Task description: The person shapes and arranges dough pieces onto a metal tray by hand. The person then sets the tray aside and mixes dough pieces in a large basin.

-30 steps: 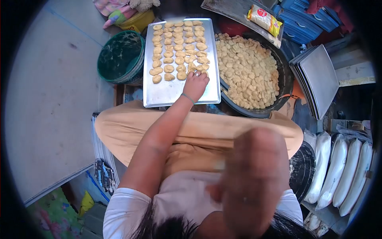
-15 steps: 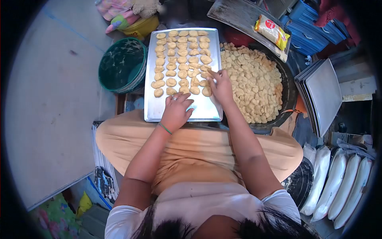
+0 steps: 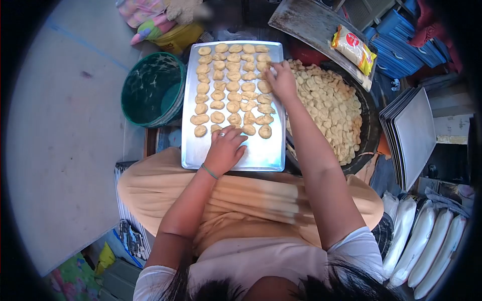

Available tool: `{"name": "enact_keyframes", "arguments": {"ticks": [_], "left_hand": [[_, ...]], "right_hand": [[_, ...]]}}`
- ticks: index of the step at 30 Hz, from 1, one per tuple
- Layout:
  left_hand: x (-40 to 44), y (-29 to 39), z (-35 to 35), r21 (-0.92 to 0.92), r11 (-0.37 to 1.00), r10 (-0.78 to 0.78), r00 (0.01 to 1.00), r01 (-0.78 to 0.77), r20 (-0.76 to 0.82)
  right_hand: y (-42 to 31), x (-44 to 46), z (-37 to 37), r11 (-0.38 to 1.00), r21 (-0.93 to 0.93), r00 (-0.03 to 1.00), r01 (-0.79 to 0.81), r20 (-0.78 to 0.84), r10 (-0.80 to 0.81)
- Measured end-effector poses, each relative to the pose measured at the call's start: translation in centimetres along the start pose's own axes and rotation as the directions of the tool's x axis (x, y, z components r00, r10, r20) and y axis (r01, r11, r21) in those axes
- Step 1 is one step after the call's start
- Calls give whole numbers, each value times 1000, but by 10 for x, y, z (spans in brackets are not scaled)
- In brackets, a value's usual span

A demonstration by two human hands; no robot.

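Rows of flattened dough pieces (image 3: 233, 86) cover much of a shiny metal baking tray (image 3: 201, 155) in front of my lap. My left hand (image 3: 225, 148) rests palm down over the near row, its fingers spread and partly hiding dough pieces there. At the tray's right edge, my right hand (image 3: 282, 82) reaches over the far half of the rightmost column. Its thumb and forefinger are apart, touching or close to a dough piece (image 3: 262, 75) that they partly cover. Beside the tray on the right, a large dark round basin (image 3: 370, 118) holds a heap of similar pieces (image 3: 329, 108).
A green bucket (image 3: 173, 103) stands left of the tray. A yellow packet (image 3: 354, 49) lies on a dark worn tray (image 3: 301, 20) behind the basin. Stacked metal trays (image 3: 411, 135) lean at right, above several long white plastic packs (image 3: 419, 246). A pale board (image 3: 70, 150) spans the left.
My right hand has moved farther up the rightmost column, away from me. My left hand stays over the near row. The whole view has shifted slightly, with the tray lower in it.
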State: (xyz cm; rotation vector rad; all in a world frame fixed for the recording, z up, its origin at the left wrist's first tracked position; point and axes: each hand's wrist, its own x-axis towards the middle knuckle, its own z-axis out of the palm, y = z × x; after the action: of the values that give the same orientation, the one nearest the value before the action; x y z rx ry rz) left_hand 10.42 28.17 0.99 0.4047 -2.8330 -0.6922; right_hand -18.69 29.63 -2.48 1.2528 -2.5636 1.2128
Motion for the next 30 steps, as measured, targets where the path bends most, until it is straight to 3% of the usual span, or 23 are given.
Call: {"name": "enact_keyframes", "arguments": {"ticks": [1, 4, 8, 10, 12, 13, 14, 15, 17, 19, 22, 24, 26, 27, 28, 30], "left_hand": [[0, -3, 3, 3, 1000, 9, 1000, -9, -11], [1, -4, 7, -6, 1000, 11, 1000, -11, -6], [6, 3, 7, -15, 998, 53, 999, -53, 4], [8, 6, 8, -20, 997, 70, 998, -70, -2], [8, 9, 13, -25, 996, 84, 996, -84, 8], [6, 11, 15, -27, 996, 89, 996, -89, 22], [5, 14, 18, -29, 995, 93, 995, -92, 35], [3, 18, 21, -32, 994, 102, 993, -100, 54], [2, 21, 26, -34, 993, 120, 988, -117, 96], [2, 28, 28, -43, 992, 123, 988, -119, 98], [-2, 35, 30, -30, 991, 131, 985, -128, 116], [-5, 39, 30, -25, 987, 160, 978, -158, 133], [-12, 41, 26, -41, 988, 154, 977, -149, 146], [-16, 42, 24, -63, 989, 145, 977, -136, 155], [-21, 43, 23, -89, 988, 138, 976, -125, 168], [-29, 42, 14, -114, 991, 85, 984, -68, 156]], "right_hand": [[0, 7, 3, 999, 35, 998, 0, -70, 2], [7, 37, 10, 993, 70, 996, -90, 9, 90], [44, 33, -26, 967, 245, 955, -71, -263, 137], [108, 5, -41, 914, 377, 926, -150, -269, 263], [169, -58, -53, 829, 254, 839, -499, -100, 535], [228, -97, -35, 827, 23, 826, -561, -53, 562], [205, -130, -51, 695, -190, 688, -693, 113, 717], [218, -175, -24, 664, -475, 676, -577, 178, 715], [205, -228, -2, 578, -691, 599, -435, 257, 758], [137, -222, -34, 564, -656, 507, -501, 306, 806], [190, -247, -30, 727, -520, 656, -449, 360, 663], [229, -252, -37, 778, -439, 689, -450, 384, 615], [253, -258, -54, 826, -362, 791, -431, 289, 539], [248, -249, -66, 724, -145, 670, -674, 293, 682], [240, -241, -83, 523, 72, 514, -850, 338, 788], [236, -225, -98, 463, 274, 532, -843, 300, 792]]}}
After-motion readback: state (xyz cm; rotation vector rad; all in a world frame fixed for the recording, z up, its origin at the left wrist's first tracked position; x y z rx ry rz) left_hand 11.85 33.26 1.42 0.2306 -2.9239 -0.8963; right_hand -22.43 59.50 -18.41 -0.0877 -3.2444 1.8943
